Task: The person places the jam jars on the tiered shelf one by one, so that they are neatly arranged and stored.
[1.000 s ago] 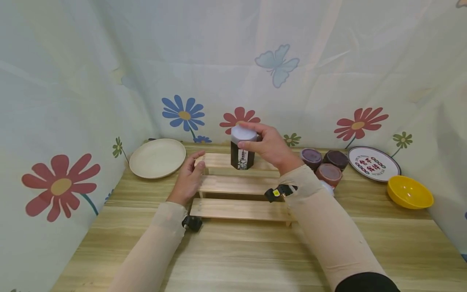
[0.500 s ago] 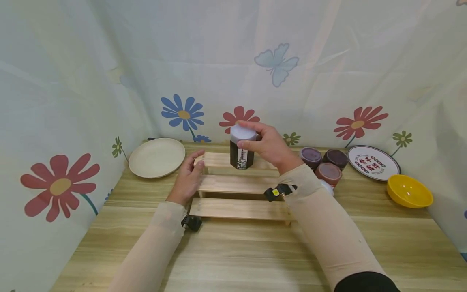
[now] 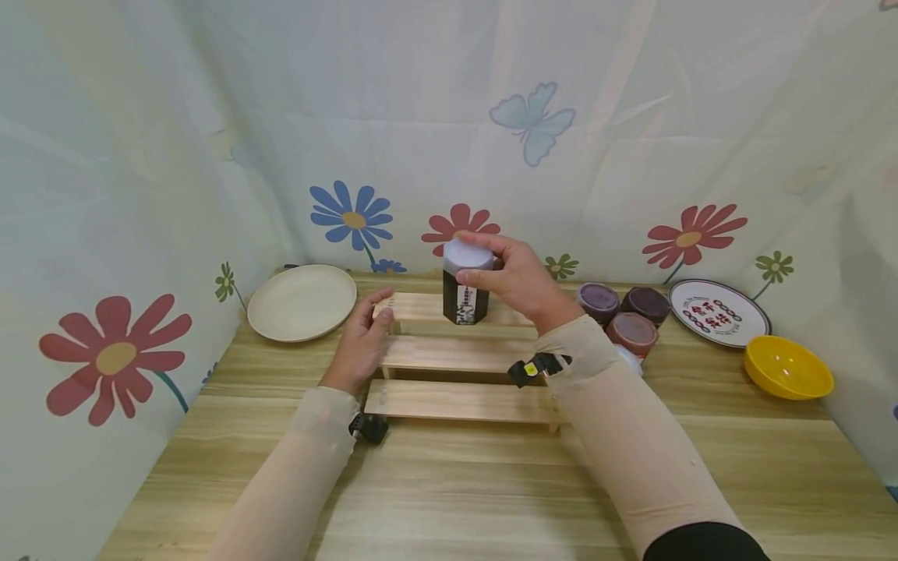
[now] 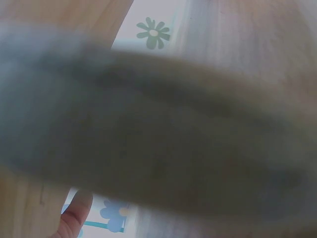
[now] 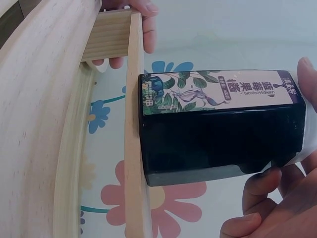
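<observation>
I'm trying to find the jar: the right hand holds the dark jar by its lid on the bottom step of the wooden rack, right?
Not quite: the dark jar stands on the top step of the wooden rack, as the head view shows. The right hand does hold its lid.

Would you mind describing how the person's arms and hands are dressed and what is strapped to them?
Both hands, left hand and right hand, are bare. Snug beige sleeves cover both forearms to the wrists; a black cuff shows near the right elbow. A small black device sits on each wrist, the right one with yellow.

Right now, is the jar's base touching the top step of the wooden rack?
Touching. The right wrist view shows the dark jar with its base flush against the top step, no gap visible; right hand grips its lid.
</observation>
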The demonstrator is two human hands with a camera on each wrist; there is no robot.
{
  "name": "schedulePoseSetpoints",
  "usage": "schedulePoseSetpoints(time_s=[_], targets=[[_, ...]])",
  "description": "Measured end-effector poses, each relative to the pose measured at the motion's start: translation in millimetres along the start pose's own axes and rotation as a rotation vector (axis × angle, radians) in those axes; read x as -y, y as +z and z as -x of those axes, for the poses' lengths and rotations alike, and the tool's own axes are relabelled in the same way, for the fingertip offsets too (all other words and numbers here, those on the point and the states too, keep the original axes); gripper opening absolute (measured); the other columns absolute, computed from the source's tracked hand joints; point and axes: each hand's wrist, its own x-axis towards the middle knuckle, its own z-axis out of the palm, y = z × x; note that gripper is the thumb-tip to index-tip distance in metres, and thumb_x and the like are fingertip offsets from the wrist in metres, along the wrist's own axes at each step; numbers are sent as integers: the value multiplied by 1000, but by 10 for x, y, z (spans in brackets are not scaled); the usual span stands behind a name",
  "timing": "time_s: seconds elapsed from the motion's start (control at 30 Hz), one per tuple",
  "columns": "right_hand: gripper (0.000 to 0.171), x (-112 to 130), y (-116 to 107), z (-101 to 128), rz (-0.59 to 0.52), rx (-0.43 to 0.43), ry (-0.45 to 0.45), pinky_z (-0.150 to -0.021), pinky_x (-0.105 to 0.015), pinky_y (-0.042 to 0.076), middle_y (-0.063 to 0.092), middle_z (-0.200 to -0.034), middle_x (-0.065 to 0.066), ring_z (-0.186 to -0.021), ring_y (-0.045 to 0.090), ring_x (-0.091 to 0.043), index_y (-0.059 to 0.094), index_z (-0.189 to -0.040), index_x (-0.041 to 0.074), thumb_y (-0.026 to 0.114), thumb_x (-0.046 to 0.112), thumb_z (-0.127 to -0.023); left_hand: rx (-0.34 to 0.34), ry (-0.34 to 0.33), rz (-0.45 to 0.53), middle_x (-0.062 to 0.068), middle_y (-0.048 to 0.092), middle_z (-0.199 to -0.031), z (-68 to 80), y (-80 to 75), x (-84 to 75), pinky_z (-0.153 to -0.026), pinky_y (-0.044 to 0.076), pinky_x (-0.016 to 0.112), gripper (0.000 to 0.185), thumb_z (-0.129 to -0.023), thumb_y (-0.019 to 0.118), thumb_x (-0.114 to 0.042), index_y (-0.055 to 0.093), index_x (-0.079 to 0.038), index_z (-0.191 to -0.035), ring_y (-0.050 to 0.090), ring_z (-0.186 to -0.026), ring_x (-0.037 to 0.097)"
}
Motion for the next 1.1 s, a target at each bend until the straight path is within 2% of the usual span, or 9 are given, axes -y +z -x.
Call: schedulePoseSetpoints(time_s=[0.33,0.6,0.87,0.97,1.1], targets=[[64,-6,4,-2,11,-2,0,-107,-52,49,51,-153,-12,-130,55,-35,58,-153,20,82,16,-94,-5,-3,-9,8,29,-171,-10,-4,8,-112,33,47,47,-115,45,-27,43,-11,-159,39,-143,28],[63,15,17,5,10,1,7,-107,-52,49,50,-153,-12,-130,55,-35,60,-152,23,82,16,-94,-9,-5,-13,8,30,-171,-2,-8,-5,-110,33,43,46,-115,44,-26,42,-10,-159,39,-142,26],[64,7,70,-19,-19,-4,-31,-105,-47,50,51,-156,-12,-128,57,-34,58,-153,15,82,10,-93,-20,-9,-19,7,37,-166,0,0,-9,-100,37,30,46,-115,45,-25,44,-10,-158,44,-128,23],[63,-1,95,-32,-17,-2,-42,-103,-44,51,50,-158,-9,-127,56,-33,59,-152,16,82,10,-93,-21,-10,-22,11,43,-159,1,7,-11,-93,39,28,45,-115,45,-25,44,-10,-158,46,-116,24],[63,-5,119,-42,-10,7,-47,-100,-44,52,49,-160,-5,-125,56,-32,60,-151,17,82,13,-93,-15,-5,-17,12,43,-156,-3,8,-9,-89,39,28,46,-115,44,-26,43,-9,-158,46,-108,25]])
